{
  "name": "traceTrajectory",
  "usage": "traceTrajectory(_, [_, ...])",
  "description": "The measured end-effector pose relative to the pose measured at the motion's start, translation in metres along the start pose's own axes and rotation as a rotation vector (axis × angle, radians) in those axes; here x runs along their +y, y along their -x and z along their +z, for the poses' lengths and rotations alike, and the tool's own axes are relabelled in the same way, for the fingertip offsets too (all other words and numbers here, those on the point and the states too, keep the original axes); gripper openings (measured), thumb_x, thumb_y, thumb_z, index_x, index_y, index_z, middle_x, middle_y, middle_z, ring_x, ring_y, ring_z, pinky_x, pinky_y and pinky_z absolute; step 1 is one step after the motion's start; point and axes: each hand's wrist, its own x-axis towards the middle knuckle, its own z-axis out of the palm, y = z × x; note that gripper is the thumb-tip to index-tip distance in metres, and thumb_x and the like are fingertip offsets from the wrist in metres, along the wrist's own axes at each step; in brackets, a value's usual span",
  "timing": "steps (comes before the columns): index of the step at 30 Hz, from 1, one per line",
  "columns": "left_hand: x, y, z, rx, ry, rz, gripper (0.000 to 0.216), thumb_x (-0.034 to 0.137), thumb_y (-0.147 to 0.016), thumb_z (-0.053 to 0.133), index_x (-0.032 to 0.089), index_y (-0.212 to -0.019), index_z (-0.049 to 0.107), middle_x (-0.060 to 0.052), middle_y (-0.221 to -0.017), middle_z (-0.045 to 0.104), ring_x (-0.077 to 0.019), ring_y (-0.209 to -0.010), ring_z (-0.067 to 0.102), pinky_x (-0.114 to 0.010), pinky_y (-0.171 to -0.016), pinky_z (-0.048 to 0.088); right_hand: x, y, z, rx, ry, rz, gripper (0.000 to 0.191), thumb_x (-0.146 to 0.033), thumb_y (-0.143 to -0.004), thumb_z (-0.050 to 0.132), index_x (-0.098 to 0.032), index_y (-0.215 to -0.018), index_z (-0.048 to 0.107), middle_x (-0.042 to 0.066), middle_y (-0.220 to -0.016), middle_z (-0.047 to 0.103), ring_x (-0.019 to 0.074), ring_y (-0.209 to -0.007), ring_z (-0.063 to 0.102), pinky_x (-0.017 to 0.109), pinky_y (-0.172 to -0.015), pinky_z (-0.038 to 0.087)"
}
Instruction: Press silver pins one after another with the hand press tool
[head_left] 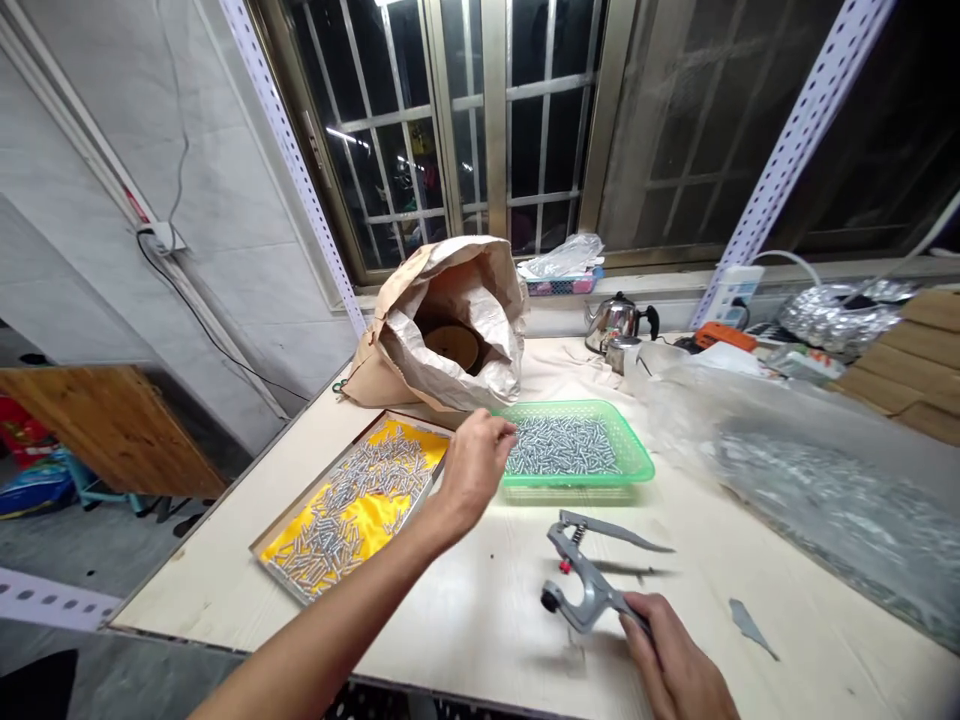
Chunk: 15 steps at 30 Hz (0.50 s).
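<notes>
**Hands at the bench**

The left hand [474, 462] reaches over the near left edge of the green basket [634, 452] of screws [562, 445]. The right hand [675, 665] grips a metal hand press [589, 580]. Far left stands a paper sack [450, 320].

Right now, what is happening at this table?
A person works at a pale table. The left hand reaches over the near edge of a green basket of small metal pieces, fingers pinched. The right hand holds the handle of grey hand pliers on the table. A tray with a yellow lining, holding similar pieces, lies to the left.
</notes>
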Motion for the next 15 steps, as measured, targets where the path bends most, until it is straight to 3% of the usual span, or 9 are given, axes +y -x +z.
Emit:
traceTrajectory(3, [-0.02, 0.032, -0.011, -0.135, 0.242, -0.271, 0.01, 0.02, -0.078, 0.061, 0.015, -0.08, 0.069, -0.002, -0.074, 0.064, -0.0134, -0.065, 0.058, -0.025, -0.063, 0.046, -0.001, -0.005, 0.012, -0.065, 0.058, -0.206, 0.016, -0.027, -0.097, 0.037, -0.023, -0.103, 0.051, 0.002, -0.082, 0.059, 0.0146, -0.066, 0.06, 0.024, -0.058, 0.045])
traceTrajectory(7, [-0.051, 0.104, -0.011, -0.345, 0.539, -0.7, 0.015, 0.026, -0.073, 0.061, 0.012, -0.07, 0.063, 0.001, -0.06, 0.058, -0.0101, -0.049, 0.05, -0.022, -0.047, 0.041, -0.007, -0.013, 0.032, -0.161, 0.114, -0.329, 0.017, -0.019, -0.097, 0.034, -0.021, -0.103, 0.05, 0.003, -0.083, 0.056, 0.0163, -0.07, 0.057, 0.027, -0.061, 0.042])
traceTrajectory(11, [-0.069, 0.152, -0.004, -0.375, 0.597, -0.871, 0.025, 0.036, -0.066, 0.067, 0.012, -0.067, 0.06, 0.003, -0.058, 0.056, -0.0078, -0.047, 0.046, -0.021, -0.044, 0.038, -0.018, -0.024, 0.058, -0.355, 0.14, -0.437, 0.016, -0.013, -0.095, 0.037, -0.02, -0.096, 0.05, 0.001, -0.082, 0.055, 0.0162, -0.069, 0.052, 0.03, -0.063, 0.037])
traceTrajectory(15, [-0.082, 0.17, 0.0, -0.352, 0.568, -0.928, 0.034, 0.046, -0.063, 0.069, 0.013, -0.068, 0.06, 0.005, -0.053, 0.052, -0.0067, -0.044, 0.041, -0.02, -0.041, 0.032, -0.031, -0.033, 0.084, -0.418, 0.189, -0.516, 0.015, -0.007, -0.091, 0.044, -0.02, -0.089, 0.05, 0.0, -0.081, 0.052, 0.0177, -0.072, 0.049, 0.031, -0.064, 0.034])
